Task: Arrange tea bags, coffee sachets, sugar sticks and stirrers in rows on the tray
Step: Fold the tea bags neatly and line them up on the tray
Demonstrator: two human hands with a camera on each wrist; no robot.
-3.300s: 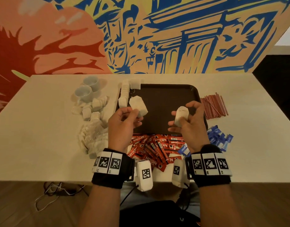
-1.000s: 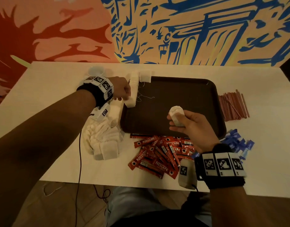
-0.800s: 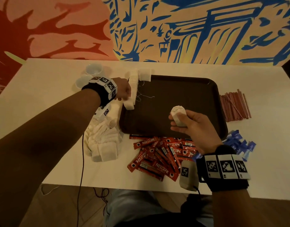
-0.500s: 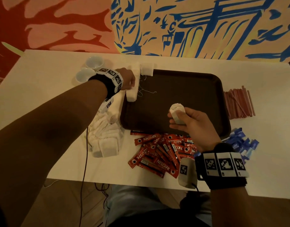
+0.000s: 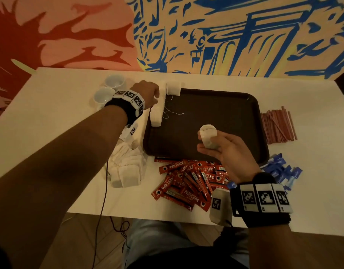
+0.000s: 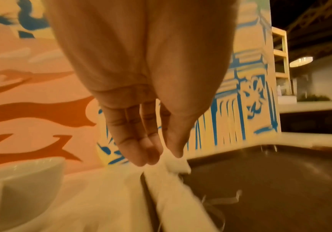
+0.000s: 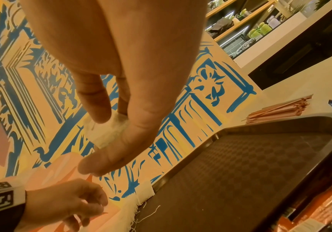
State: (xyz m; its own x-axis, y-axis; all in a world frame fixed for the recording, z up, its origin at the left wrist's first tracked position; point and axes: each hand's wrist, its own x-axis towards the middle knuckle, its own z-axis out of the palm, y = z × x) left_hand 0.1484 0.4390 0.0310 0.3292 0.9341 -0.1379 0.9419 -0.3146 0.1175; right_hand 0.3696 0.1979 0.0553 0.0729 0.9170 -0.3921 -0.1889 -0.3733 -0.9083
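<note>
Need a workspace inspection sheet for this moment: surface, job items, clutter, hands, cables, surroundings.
Surface: white table; dark tray on it, middle bare.
Job's things: row of tea bags along the tray's left edge; loose tea bag pile, coffee sachets, sugar sticks and stirrers off the tray.
Clutter: two white cups.
Grippers: left hand at the row, fingers straight, holding nothing; right hand grips one tea bag over the tray.
Cables: thin cable hanging off the near table edge.
Surroundings: painted mural wall; shelves in the wrist views.

Left hand [image 6: 141, 94] fingertips at the blurred tea bag row [image 6: 173, 188], contact unclear.
</note>
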